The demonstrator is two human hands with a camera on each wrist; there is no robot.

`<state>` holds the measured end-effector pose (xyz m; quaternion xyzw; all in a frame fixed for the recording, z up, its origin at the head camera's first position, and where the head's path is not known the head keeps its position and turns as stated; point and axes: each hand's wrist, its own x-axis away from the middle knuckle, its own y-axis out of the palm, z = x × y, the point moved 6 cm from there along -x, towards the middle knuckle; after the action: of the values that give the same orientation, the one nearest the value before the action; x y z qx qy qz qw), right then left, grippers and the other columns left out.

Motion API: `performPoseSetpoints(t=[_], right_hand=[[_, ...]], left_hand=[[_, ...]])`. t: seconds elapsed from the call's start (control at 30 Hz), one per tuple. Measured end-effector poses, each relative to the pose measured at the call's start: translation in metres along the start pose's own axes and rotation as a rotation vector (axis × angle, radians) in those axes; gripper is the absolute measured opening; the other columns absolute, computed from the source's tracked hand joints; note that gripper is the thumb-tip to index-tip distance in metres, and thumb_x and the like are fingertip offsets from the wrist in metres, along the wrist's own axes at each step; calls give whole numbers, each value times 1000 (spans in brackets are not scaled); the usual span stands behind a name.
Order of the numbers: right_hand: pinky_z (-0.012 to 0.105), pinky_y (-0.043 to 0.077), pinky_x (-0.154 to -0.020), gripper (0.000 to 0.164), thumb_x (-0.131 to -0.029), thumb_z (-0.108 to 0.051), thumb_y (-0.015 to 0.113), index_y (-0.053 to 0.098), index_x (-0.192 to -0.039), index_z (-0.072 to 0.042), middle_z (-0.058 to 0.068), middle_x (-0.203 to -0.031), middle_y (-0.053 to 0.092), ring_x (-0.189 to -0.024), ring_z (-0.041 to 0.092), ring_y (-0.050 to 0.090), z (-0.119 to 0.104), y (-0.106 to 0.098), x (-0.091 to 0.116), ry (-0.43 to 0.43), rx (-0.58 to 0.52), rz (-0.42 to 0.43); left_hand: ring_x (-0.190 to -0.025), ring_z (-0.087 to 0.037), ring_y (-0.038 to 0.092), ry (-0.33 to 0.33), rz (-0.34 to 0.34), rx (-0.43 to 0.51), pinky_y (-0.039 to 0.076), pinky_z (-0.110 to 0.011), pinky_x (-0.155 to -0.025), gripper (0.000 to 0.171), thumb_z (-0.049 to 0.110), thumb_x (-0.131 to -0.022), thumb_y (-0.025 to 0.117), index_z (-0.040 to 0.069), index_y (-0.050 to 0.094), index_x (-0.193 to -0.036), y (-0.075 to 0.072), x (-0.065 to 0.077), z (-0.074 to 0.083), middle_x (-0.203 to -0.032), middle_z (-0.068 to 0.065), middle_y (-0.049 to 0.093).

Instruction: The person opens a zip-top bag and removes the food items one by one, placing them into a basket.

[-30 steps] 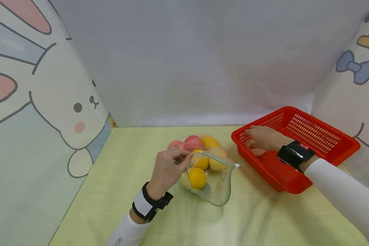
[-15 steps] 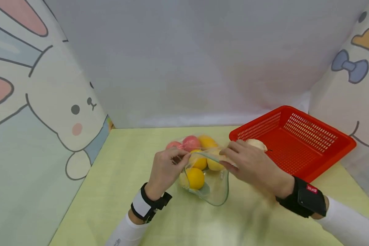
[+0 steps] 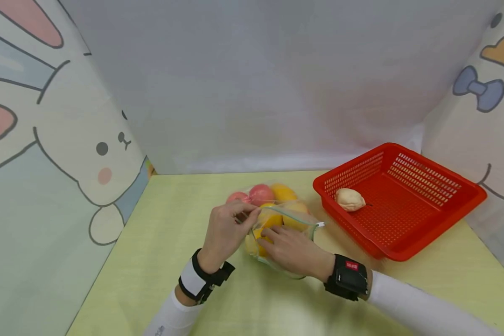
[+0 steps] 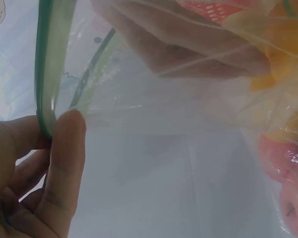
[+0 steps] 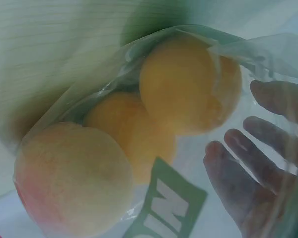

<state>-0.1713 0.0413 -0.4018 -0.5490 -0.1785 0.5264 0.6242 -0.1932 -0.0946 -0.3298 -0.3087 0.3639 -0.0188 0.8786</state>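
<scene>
My left hand (image 3: 231,228) pinches the green-edged mouth of a clear zip bag (image 4: 45,64) between thumb and fingers. Inside the bag are red apples (image 3: 261,194), round orange-coloured fruits (image 5: 191,84) and a peach (image 5: 72,178). My right hand (image 3: 294,252) reaches in at the bag's mouth, its fingertips overlapping the orange-coloured fruits in the head view. In the right wrist view, its loosely bent fingers (image 5: 238,168) hold nothing and have a gap between them and the nearest fruit. A white slider (image 3: 320,224) sits at the bag's right corner.
A red perforated basket (image 3: 466,210) stands to the right of the bag, with one pale wrinkled fruit (image 3: 350,199) in its left corner. The yellow-green table (image 3: 185,200) meets a grey back wall, and printed panels stand on both sides.
My right hand has left the basket and moved left and toward me to the bag's mouth. The pale fruit has come into view in the basket. My left hand keeps its pinch on the bag.
</scene>
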Motion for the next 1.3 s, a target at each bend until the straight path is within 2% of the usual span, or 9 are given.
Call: performPoseSetpoints(t=[0.17, 0.37, 0.47, 0.57, 0.73, 0.9, 1.0, 1.13, 1.3], right_hand=[[22, 57, -74, 35, -90, -40, 84, 70, -109, -14, 1, -113, 67, -88, 14, 63, 1, 12, -11, -11, 51, 14], [19, 58, -71, 51, -90, -40, 84, 70, -125, -5, 5, -133, 57, -93, 16, 60, -1, 28, -20, 77, 42, -208], [25, 62, -90, 47, -93, -26, 82, 68, -133, -3, 8, -142, 56, -111, 21, 63, -3, 37, -21, 118, 13, -330], [33, 56, -111, 49, -96, -17, 78, 64, -141, -3, 10, -150, 57, -131, 24, 61, -5, 45, -22, 113, 36, -420], [31, 52, -115, 55, -97, -25, 78, 61, -145, -5, 8, -153, 57, -133, 22, 58, -7, 48, -21, 74, 107, -461], [31, 58, -105, 51, -96, -36, 78, 65, -136, -7, 7, -143, 60, -121, 21, 61, -3, 37, -20, 48, 67, -389], [28, 60, -95, 42, -95, -41, 79, 67, -122, -10, 4, -127, 66, -107, 19, 65, -1, 18, -17, 4, 84, -233], [27, 61, -91, 39, -93, -33, 81, 63, -120, -12, 2, -118, 67, -103, 18, 66, 3, -13, -10, -13, 67, -91], [38, 61, -101, 63, -83, -28, 89, 59, -135, -10, 6, -131, 65, -119, 25, 66, 16, -50, -1, 53, -95, -176]], left_hand=[[-61, -13, 71, -4, -2, 17, 59, -17, -60, 5, 6, -92, 80, 2, 81, -89, 0, 0, 1, -76, -6, 77], [-58, -11, 68, -5, -1, 18, 59, -17, -60, 4, 6, -92, 80, 3, 81, -90, -1, 0, 1, -75, -6, 77], [-60, -12, 69, -8, -3, 16, 59, -17, -61, 4, 6, -92, 80, 3, 82, -91, -1, 0, 0, -79, -6, 78], [-62, -14, 71, -15, -5, 15, 59, -17, -61, 3, 5, -92, 80, 2, 82, -91, -1, 0, 0, -81, -7, 79], [-63, -15, 72, -18, -5, 9, 59, -17, -61, 4, 6, -92, 80, 2, 82, -91, -1, 1, 0, -81, -8, 79], [-64, -16, 73, 1, 9, 11, 60, -18, -61, 4, 5, -92, 80, 2, 82, -91, -3, 0, 1, -81, -8, 79], [-65, -16, 74, 3, 15, 11, 61, -19, -62, 4, 6, -93, 79, 2, 82, -92, -5, 0, 1, -82, -9, 80], [-65, -16, 74, 2, 14, 8, 61, -18, -62, 2, 4, -91, 80, 2, 82, -92, -5, 0, 1, -83, -9, 80], [-64, -16, 73, 17, 23, 6, 61, -18, -62, 5, 0, -87, 83, 3, 81, -92, -6, 0, 1, -81, -9, 78]])
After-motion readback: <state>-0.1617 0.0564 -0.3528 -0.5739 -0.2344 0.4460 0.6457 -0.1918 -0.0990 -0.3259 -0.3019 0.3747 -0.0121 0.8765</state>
